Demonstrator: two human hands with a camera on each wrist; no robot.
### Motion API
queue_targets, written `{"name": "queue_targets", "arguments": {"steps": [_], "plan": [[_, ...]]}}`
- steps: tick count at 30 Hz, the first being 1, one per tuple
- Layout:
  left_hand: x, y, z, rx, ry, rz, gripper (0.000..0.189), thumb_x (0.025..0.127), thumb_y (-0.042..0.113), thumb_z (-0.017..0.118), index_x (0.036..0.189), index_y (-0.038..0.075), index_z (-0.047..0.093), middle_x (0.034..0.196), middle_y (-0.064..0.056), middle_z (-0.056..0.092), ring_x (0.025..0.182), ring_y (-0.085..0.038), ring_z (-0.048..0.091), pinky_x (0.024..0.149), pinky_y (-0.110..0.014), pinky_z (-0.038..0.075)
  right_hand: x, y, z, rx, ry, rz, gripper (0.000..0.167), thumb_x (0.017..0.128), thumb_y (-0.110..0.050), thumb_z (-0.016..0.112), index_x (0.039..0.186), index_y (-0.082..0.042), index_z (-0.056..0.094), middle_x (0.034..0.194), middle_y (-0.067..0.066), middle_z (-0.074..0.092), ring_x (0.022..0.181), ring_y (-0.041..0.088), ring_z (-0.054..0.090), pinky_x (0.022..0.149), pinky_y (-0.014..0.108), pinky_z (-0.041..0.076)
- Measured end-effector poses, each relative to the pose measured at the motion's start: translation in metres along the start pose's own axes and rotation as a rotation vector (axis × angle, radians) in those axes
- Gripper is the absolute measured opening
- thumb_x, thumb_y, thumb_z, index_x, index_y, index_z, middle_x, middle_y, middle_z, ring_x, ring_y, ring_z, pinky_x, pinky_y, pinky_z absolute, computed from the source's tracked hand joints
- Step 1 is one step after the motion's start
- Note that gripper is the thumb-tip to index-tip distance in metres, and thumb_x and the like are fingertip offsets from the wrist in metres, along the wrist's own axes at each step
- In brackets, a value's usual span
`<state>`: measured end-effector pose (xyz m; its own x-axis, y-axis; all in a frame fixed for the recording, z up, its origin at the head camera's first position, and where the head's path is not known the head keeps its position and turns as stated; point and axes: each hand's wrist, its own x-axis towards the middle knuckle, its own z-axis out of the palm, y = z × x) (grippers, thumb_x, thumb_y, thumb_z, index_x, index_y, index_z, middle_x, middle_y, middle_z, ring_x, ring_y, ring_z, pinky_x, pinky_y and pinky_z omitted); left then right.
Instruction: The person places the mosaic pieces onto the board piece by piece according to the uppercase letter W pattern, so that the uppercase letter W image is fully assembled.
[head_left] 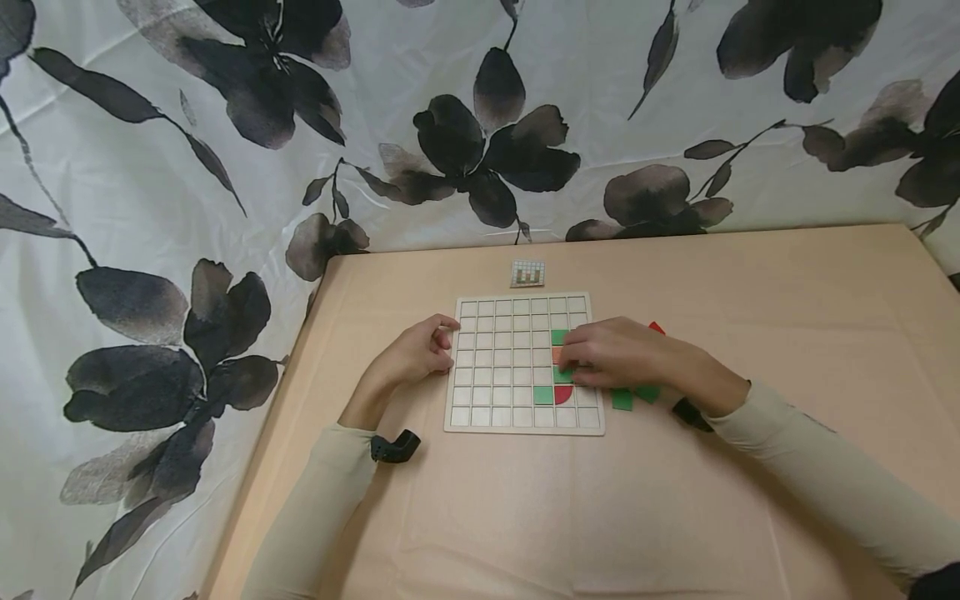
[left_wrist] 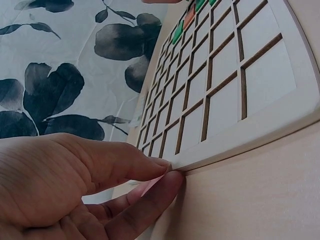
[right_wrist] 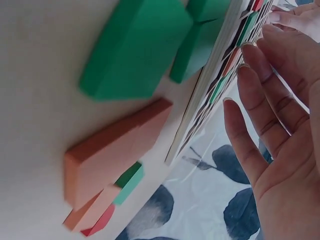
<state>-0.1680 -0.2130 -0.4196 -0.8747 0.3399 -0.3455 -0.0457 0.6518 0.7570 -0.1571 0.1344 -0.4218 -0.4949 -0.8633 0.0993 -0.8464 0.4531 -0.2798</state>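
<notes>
A pale wooden grid board (head_left: 495,367) lies on the table with tiles in some of its squares. My left hand (head_left: 416,350) pinches the board's left edge, thumb and finger meeting at the rim in the left wrist view. My right hand (head_left: 626,352) hovers over the board's right side, its fingers relaxed and gently bent, fingertips right at a green tile (head_left: 562,376). In that column also sit a green tile (head_left: 559,337), an orange tile (head_left: 557,355) and a red quarter-round tile (head_left: 563,394). Left of the red one is another green tile (head_left: 543,395).
Loose green tiles (head_left: 622,400), an orange tile (right_wrist: 115,150) and a red tile (head_left: 657,327) lie right of the board, partly hidden by the right arm. A small card (head_left: 527,273) with a grid picture lies behind the board. Floral cloth (head_left: 420,225) hangs behind the table.
</notes>
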Motion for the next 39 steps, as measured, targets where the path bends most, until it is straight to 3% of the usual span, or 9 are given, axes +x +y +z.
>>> {"name": "queue_targets", "arguments": {"steps": [7,15,21,30,39], "plan": [[0.001,0.001,0.0,-0.014,-0.001,-0.001,0.059,0.087,-0.013,0.067,0.142,0.001,0.048,0.102,-0.013,0.05,0.079,-0.019,0.053,0.068,-0.028,0.05,-0.012,0.01,-0.001,-0.026,0.019,0.035,0.012,0.089,-0.023,0.078,0.1,-0.02,0.075,0.088,-0.009,0.062,0.078,0.005,0.053,0.067,0.025,0.049],[0.001,0.002,0.0,-0.011,-0.001,0.002,0.059,0.087,-0.013,0.067,0.141,0.0,0.048,0.102,-0.014,0.05,0.079,-0.019,0.052,0.067,-0.027,0.049,-0.032,0.017,-0.01,-0.029,0.018,0.137,0.018,0.088,-0.025,0.079,0.103,-0.018,0.075,0.099,-0.007,0.066,0.085,0.007,0.056,0.074,0.03,0.053],[0.0,0.001,0.0,-0.012,0.001,-0.006,0.058,0.088,-0.012,0.067,0.141,0.002,0.049,0.102,-0.013,0.05,0.08,-0.018,0.052,0.068,-0.027,0.05,-0.044,0.024,-0.013,-0.035,0.041,0.191,0.02,0.086,-0.026,0.082,0.103,-0.018,0.076,0.096,-0.007,0.063,0.082,0.007,0.052,0.07,0.027,0.05],[0.0,-0.001,0.0,-0.006,0.005,0.002,0.058,0.088,-0.011,0.067,0.141,0.002,0.049,0.102,-0.013,0.051,0.08,-0.018,0.052,0.068,-0.027,0.05,-0.061,0.032,-0.013,-0.063,0.083,0.217,0.018,0.084,-0.022,0.081,0.101,-0.02,0.076,0.094,-0.007,0.063,0.081,0.007,0.05,0.066,0.026,0.047],[0.001,-0.002,0.0,-0.005,0.008,0.008,0.057,0.087,-0.012,0.068,0.14,0.001,0.049,0.103,-0.015,0.051,0.08,-0.019,0.052,0.068,-0.028,0.049,-0.076,0.036,-0.016,-0.097,0.082,0.232,0.021,0.081,-0.017,0.082,0.101,-0.02,0.076,0.097,-0.006,0.065,0.087,0.01,0.055,0.07,0.031,0.053]]}}
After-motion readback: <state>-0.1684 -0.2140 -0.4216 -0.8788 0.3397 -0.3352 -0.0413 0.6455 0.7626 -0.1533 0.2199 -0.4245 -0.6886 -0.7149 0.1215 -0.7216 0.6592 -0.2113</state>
